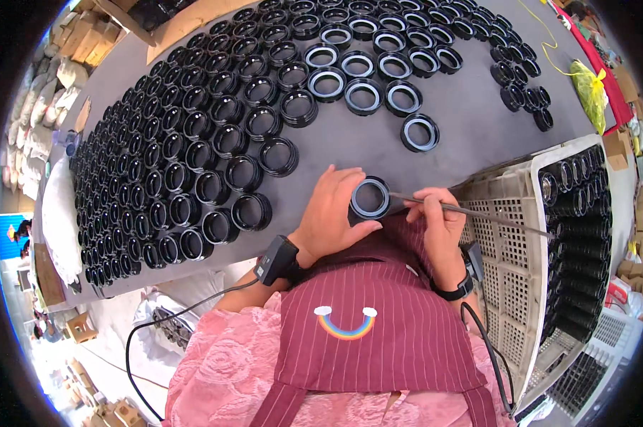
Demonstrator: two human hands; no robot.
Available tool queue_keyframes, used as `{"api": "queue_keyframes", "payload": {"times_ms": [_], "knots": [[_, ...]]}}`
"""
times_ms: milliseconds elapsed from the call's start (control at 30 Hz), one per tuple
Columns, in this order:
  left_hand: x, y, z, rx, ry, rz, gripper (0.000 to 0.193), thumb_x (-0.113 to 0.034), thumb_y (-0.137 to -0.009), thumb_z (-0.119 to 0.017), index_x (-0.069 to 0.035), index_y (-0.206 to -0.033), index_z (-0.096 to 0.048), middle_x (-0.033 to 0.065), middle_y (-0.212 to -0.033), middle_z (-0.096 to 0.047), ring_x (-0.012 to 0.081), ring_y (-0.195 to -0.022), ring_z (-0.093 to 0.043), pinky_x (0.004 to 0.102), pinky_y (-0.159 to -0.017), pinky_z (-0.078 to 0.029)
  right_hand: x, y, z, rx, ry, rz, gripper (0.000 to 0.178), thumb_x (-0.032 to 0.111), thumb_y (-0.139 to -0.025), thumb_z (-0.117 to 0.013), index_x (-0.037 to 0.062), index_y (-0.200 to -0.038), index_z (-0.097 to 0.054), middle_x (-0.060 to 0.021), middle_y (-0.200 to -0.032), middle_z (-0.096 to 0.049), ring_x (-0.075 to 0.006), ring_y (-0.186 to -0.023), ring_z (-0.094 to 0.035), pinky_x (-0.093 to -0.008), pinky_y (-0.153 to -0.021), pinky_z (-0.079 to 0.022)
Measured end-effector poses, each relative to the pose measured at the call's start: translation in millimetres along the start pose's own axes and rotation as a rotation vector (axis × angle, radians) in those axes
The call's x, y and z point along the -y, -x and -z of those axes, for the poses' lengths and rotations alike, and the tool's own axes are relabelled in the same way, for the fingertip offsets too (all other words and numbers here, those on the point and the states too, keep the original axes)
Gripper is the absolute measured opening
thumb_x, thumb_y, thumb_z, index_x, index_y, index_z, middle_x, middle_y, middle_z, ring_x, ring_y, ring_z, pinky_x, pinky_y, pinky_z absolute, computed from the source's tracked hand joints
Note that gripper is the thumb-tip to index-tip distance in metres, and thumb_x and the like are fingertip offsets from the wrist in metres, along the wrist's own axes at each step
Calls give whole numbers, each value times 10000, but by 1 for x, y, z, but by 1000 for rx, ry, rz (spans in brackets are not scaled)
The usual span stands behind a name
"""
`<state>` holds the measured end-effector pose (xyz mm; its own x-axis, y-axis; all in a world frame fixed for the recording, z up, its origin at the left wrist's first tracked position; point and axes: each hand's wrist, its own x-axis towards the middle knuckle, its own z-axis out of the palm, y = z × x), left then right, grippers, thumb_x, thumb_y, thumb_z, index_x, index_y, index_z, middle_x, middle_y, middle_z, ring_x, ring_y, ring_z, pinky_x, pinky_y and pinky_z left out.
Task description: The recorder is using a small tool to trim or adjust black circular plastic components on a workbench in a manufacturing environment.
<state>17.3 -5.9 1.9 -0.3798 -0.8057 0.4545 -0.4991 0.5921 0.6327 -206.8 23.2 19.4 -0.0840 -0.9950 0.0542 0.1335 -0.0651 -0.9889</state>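
Note:
My left hand (327, 219) is closed round the side of a black ring (370, 214), thumb below and fingers above. A pale grey-blue band runs round the ring's inner rim, and its opening faces up. In my right hand (439, 222) is a long thin dark rod (503, 220), pinched like a pen. The rod's tip meets or nearly meets the ring's right edge; I cannot tell whether they touch. Just beyond the hands stands another black ring (420, 147) with the same pale band.
Rows of plain black rings (250, 212) cover the left and back of the grey table (321, 149). Several banded rings stand at the back middle. To my right is a pale plastic crate (503, 245) packed with black rings. A yellow-green bag (591, 96) lies at the far right.

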Motion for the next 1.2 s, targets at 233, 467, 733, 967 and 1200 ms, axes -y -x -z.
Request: {"api": "queue_keyframes", "payload": {"times_ms": [233, 467, 733, 967, 1200], "knots": [[2, 0, 0, 69, 81, 50, 797, -300, -723, -861, -5, -1352, -470, 194, -1325, -569, 386, -1248, -538, 587, -1141, -318, 2, 0, -13, 44, 335, 93, 119, 58, -972, -621, 2, -1054, -686, -80, -928, -688, -126, -786, -623, -260, -707, -498], [5, 1, 1, 89, 132, 88, 780, -259, -728, -847, -16, -1364, -467, 185, -1303, -587, 366, -1235, -551, 562, -1148, -329, -7, -9, -31, 78, 498, 270, 126, 52, -930, -672, 3, -1042, -702, -139, -962, -723, -228, -850, -697, -321, -766, -541], [11, 1, -4, 69, 150, 54, 764, -235, -719, -848, -17, -1348, -474, 179, -1308, -591, 364, -1217, -566, 556, -1149, -336, -11, -12, -39, 178, 414, 163, 119, 65, -931, -670, 8, -1027, -710, -134, -952, -731, -233, -844, -698, -316, -754, -545], [12, 1, -4, 62, 176, 62, 684, -268, -728, -853, -25, -1260, -500, 174, -1299, -596, 364, -1212, -572, 555, -1142, -346, -2, -18, -26, 354, 218, -113, 101, 77, -957, -632, -12, -940, -679, -61, -815, -682, -98, -775, -616, -273, -702, -501], [10, -1, -3, 61, 162, 53, 674, -265, -717, -878, -55, -1213, -473, 175, -1288, -609, 379, -1185, -598, 593, -1129, -336, 30, -35, -20, 459, 651, 18, 115, 103, -912, -630, 9, -846, -629, -138, -728, -623, -256, -633, -610, -344, -605, -466]]}}
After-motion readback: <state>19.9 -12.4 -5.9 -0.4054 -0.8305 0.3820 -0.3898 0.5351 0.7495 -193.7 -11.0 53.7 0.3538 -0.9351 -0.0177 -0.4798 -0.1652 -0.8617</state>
